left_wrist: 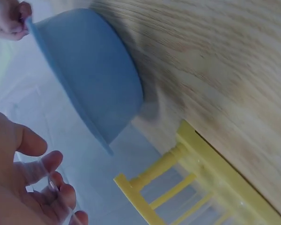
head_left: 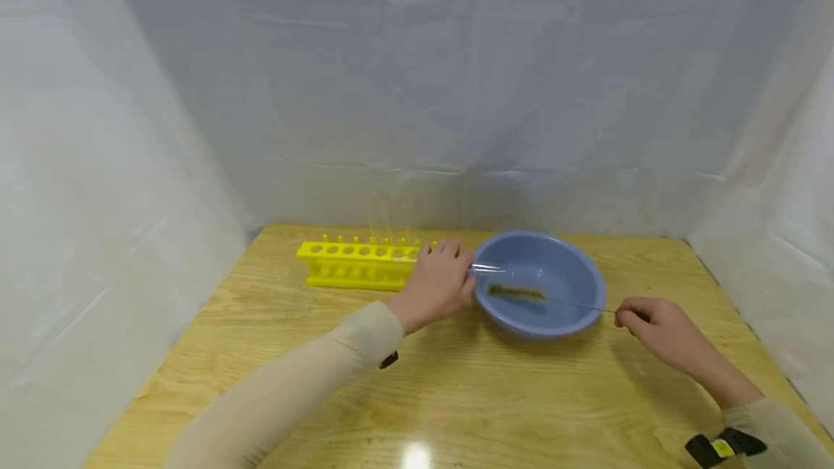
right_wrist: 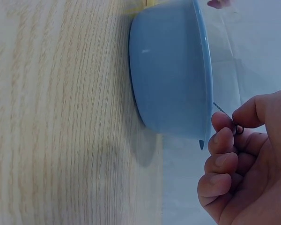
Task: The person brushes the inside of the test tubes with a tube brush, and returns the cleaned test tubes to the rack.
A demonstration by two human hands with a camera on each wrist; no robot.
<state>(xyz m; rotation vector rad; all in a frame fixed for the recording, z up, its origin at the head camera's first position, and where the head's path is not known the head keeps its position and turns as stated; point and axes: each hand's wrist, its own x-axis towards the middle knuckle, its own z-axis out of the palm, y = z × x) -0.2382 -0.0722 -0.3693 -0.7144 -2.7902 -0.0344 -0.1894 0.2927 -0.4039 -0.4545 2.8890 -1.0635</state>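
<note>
My left hand (head_left: 439,279) holds a clear glass test tube (head_left: 487,268), which lies nearly level with one end over the left side of the blue basin (head_left: 589,273). In the left wrist view, fingers (left_wrist: 51,161) curl round the glass. My right hand (head_left: 674,335) pinches the looped wire end of a test tube brush (head_left: 517,292) between thumb and forefinger, as the right wrist view shows. The brush's brown bristle head hangs over the basin, apart from the tube and slightly nearer to me. What lies in the basin is hard to make out.
A yellow test tube rack (head_left: 352,266) stands left of the basin, its right end hidden behind my left hand. Several clear, faint tubes (head_left: 391,216) rise from it. White sheeting (head_left: 417,93) encloses the wooden table (head_left: 456,396) at the back and sides.
</note>
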